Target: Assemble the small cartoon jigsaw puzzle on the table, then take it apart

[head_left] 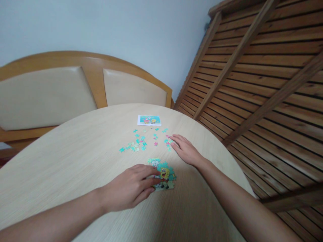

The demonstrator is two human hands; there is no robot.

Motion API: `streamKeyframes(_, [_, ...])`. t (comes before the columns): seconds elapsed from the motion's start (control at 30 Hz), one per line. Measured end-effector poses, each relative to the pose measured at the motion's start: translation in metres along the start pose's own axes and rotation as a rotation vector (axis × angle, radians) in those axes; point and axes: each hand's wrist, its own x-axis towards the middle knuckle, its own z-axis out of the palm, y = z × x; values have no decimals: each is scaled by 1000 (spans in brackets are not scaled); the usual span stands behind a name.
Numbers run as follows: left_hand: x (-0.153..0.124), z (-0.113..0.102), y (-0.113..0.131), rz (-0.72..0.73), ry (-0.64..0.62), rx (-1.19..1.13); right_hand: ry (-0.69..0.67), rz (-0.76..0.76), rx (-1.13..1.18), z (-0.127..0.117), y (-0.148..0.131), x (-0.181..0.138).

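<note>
A partly joined jigsaw puzzle (165, 173) with a yellow sponge character lies on the near part of the table. My left hand (131, 185) reaches over its left side, fingers stretched out and apart, covering some of the joined pieces. Farther off, my right hand (186, 150) is low over the right group of loose pieces, its fingers extended and spread. Its fingertips are at a pink puzzle piece (168, 136), and the thumb is beside another pink piece (168, 143). Whether the fingertips press on either piece is too small to tell.
Several loose turquoise pieces (143, 144) are scattered left of centre, with a pink piece (155, 144) between the groups. Behind them lies a picture sheet (150, 120). The round table (88, 148) faces a padded headboard (131, 85); wooden slats (242, 74) rise at right.
</note>
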Motion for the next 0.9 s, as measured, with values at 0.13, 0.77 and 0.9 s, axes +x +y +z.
streamKeyframes(0.13, [-1, 1, -1, 3, -1, 1, -44, 13, -50, -2, -3, -2])
streamKeyframes(0.77, [1, 2, -1, 47, 44, -7, -3, -36, -26, 1, -1, -2])
streamKeyframes(0.9, [1, 0, 0, -14, 112, 60, 13, -56, -7, 2, 0, -3])
